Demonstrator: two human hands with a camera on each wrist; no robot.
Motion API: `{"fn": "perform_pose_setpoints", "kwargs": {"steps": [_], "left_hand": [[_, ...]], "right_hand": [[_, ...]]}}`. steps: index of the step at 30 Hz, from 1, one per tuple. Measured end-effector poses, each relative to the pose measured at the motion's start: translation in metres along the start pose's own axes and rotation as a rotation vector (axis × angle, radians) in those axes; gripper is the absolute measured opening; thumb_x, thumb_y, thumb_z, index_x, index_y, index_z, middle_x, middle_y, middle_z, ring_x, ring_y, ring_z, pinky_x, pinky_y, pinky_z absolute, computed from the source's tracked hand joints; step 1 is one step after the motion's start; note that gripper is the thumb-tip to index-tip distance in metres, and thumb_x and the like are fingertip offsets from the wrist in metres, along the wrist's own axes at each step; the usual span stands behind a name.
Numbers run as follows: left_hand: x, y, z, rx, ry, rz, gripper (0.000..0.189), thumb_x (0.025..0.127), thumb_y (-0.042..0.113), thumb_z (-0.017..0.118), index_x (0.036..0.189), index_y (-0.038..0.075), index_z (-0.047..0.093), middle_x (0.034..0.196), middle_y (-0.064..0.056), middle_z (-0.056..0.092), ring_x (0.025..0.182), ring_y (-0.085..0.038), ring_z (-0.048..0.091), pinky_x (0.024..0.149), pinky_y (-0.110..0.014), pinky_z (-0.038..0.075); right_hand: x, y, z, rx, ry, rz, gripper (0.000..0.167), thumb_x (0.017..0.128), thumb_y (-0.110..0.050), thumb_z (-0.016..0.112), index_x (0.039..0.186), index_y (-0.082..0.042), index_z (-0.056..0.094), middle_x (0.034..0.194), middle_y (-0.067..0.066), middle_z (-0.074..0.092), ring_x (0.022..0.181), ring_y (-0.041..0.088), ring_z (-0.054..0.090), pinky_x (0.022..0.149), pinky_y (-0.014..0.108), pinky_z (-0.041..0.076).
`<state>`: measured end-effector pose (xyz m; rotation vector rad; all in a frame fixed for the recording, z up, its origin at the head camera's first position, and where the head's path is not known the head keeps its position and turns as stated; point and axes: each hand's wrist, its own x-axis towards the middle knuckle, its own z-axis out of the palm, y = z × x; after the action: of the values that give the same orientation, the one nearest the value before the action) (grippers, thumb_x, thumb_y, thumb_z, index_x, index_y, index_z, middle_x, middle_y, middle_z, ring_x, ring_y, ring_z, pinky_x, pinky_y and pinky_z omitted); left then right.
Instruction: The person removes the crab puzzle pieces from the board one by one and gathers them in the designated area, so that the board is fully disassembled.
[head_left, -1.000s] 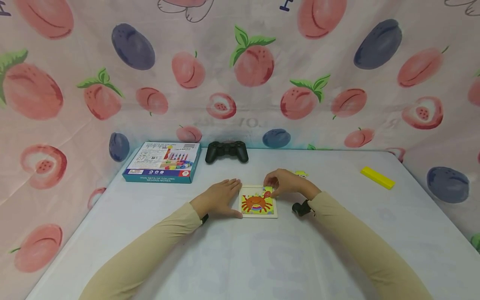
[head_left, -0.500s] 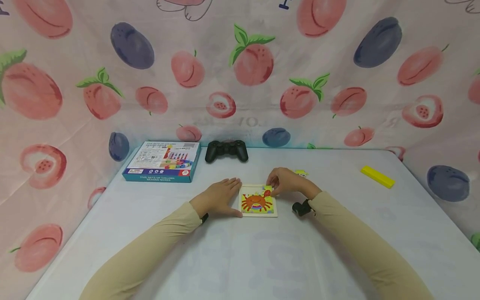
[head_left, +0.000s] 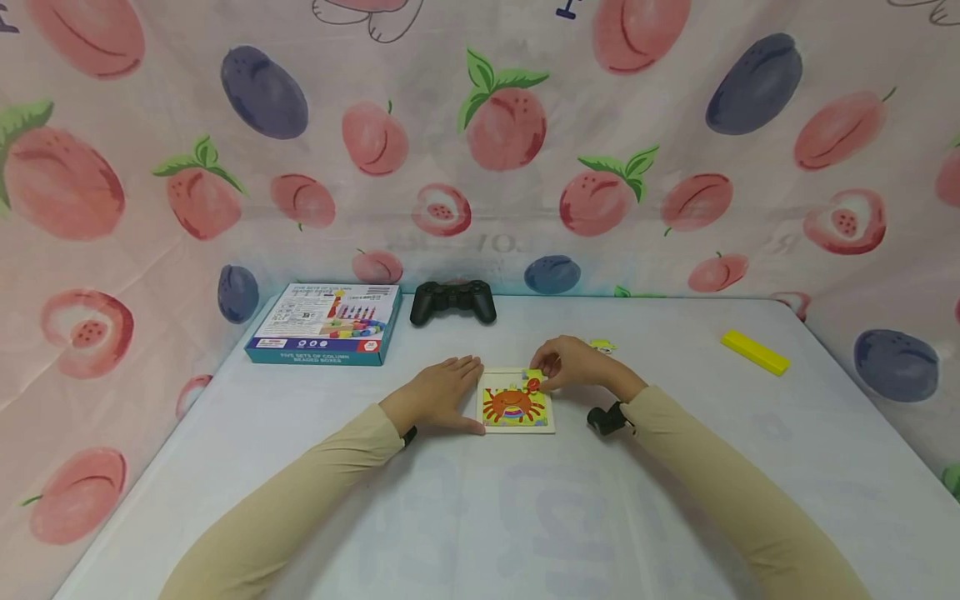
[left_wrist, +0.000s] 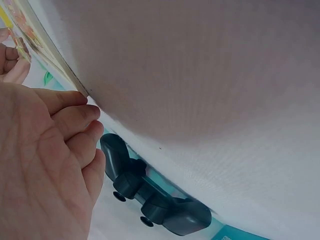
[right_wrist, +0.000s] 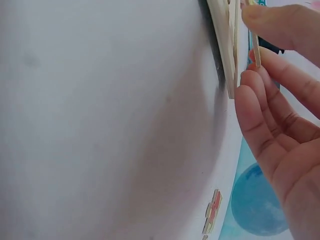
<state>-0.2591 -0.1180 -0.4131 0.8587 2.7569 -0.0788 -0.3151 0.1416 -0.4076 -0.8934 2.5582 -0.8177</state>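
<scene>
A small square jigsaw puzzle (head_left: 514, 407) with an orange crab picture lies in a pale wooden frame on the table. My left hand (head_left: 438, 396) lies along the frame's left side, fingers extended, thumb by the lower corner; the left wrist view shows fingertips right at the frame edge (left_wrist: 59, 62). At the upper right corner, my right hand (head_left: 572, 365) pinches a puzzle piece (head_left: 532, 380) of yellow and red between thumb and fingers. The right wrist view shows that thin piece (right_wrist: 256, 50) edge-on, tilted above the frame (right_wrist: 223, 47). Pale board shows along the puzzle's top left.
Beyond the right hand lie loose yellow puzzle pieces (head_left: 603, 346), partly hidden by it. A black game controller (head_left: 453, 303) and a boxed toy set (head_left: 326, 325) stand at the back left. A yellow bar (head_left: 755, 353) lies far right. A fruit-print cloth (head_left: 480, 200) hangs behind.
The right hand has shifted and turned the pinched piece slightly at the frame's upper right corner, so more of its face shows. The left hand has stayed in place.
</scene>
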Motion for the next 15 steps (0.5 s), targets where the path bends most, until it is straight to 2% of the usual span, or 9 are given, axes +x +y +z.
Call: {"fn": "perform_pose_setpoints", "kwargs": {"steps": [7,15], "left_hand": [[-0.001,0.001,-0.001,0.002,0.0,0.004,0.103,0.076,0.073,0.055,0.15,0.008,0.023,0.157,-0.007,0.022,0.146,-0.022,0.019,0.12,-0.035,0.017],[-0.002,0.001,0.0,0.017,0.014,0.008,0.103,0.076,0.073,0.055,0.149,0.007,0.024,0.157,-0.007,0.023,0.146,-0.021,0.02,0.12,-0.034,0.017]], "right_hand": [[-0.01,-0.001,-0.001,0.024,0.053,-0.058,0.026,0.074,-0.013,0.079,0.096,-0.004,0.069,0.085,0.006,0.064,0.076,0.012,0.056,0.072,0.024,0.052],[-0.027,0.002,-0.01,0.021,0.115,-0.075,0.028,0.075,-0.011,0.078,0.099,-0.004,0.067,0.09,0.006,0.065,0.079,0.012,0.057,0.077,0.028,0.054]]}}
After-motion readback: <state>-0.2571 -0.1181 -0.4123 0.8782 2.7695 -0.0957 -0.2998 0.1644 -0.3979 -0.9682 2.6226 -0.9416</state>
